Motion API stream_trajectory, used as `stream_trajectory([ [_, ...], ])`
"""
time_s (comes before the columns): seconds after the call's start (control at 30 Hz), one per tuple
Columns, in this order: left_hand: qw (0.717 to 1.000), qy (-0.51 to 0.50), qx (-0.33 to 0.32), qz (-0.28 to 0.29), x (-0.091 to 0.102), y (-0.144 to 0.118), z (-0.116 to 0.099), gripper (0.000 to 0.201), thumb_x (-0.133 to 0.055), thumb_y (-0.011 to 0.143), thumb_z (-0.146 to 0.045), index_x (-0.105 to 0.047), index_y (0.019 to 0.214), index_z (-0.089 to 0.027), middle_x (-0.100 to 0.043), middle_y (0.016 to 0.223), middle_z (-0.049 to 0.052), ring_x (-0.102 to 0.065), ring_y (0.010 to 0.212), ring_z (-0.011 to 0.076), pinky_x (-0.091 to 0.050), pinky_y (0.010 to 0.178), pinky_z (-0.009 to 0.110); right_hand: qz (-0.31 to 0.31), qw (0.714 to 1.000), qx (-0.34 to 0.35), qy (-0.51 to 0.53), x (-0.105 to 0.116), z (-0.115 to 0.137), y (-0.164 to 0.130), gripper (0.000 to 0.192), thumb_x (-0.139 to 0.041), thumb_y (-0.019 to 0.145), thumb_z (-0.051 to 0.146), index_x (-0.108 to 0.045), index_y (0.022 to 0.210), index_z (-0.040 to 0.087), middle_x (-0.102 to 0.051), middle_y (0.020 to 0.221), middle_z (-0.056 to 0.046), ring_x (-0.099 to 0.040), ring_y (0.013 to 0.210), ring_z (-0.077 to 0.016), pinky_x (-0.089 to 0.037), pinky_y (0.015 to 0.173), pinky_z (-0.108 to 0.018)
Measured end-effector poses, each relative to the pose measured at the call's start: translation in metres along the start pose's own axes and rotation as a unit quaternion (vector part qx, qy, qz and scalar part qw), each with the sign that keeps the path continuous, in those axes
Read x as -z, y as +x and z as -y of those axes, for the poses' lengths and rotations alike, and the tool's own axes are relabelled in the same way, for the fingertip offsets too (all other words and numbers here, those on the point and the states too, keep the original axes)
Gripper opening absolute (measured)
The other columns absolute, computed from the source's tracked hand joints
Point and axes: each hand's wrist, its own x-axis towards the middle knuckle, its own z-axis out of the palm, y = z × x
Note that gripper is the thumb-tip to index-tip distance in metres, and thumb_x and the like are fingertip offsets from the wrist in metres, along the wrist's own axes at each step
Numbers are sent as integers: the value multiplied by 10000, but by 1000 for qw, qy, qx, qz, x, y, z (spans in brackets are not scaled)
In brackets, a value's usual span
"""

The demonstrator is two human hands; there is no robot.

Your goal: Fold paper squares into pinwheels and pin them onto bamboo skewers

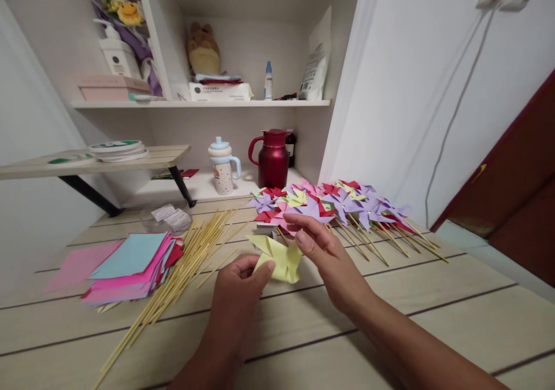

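Note:
A yellow paper pinwheel (pixel 284 261), its corners folded inward, is held just above the table near the middle of the view. My left hand (pixel 243 277) pinches its left side, with the thumb on top of the paper. On the other side my right hand (pixel 327 257) has its fingers stretched out, the tips close to the pinwheel's upper right corner; whether they touch it I cannot tell. No stick shows on this pinwheel. Behind my right hand lies a pile of finished pinwheels (pixel 344 204) on sticks, in purple, red, pink and yellow.
Left of my hands lie loose wooden sticks (pixel 186 274) and a stack of coloured paper squares (pixel 130 257). A clear container (pixel 167 216) with small packets sits behind them. Farther back stand a speckled cup (pixel 223 170), a red thermos jug (pixel 274 162) and a small raised shelf (pixel 160 158).

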Motion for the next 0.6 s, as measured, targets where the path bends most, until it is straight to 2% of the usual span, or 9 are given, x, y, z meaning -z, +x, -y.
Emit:
stream_trajectory([
  [0.1,1000,10,2,-8,-3,-2,0,190,-753,636,-353,-760,714,-181,-747,733,41,-660,718,207,-475,697,287,35,998,-42,-28,0,-1,0,312,-667,823,412,-698,1100,270,-684,1145,-58,-604,1067,-253,-454,904,-384],
  [0.17,1000,12,1,-13,-4,-2,0,203,-750,638,-358,-763,725,-176,-753,738,46,-664,718,210,-476,694,289,43,996,-72,-35,-1,-4,1,231,-689,797,406,-736,921,217,-724,945,-51,-642,894,-229,-473,786,-345],
  [0.23,1000,13,5,-8,-4,-2,0,216,-751,637,-365,-765,736,-174,-757,748,51,-670,730,218,-479,699,295,41,996,-77,-24,-2,-7,2,207,-688,789,393,-715,762,190,-719,841,-38,-635,793,-203,-463,727,-320],
  [0.4,1000,7,12,19,-3,-1,-1,222,-766,624,-363,-761,740,-174,-757,776,52,-666,749,208,-477,715,285,32,998,-52,15,-4,-10,3,166,-721,755,316,-671,661,189,-709,884,-40,-633,816,-187,-464,760,-309],
  [0.6,1000,24,9,14,-3,-1,0,205,-770,624,-357,-754,715,-174,-728,728,31,-630,698,180,-449,659,258,36,998,-51,24,-4,-11,4,152,-734,738,287,-670,635,194,-713,902,-43,-641,862,-195,-460,799,-327],
])
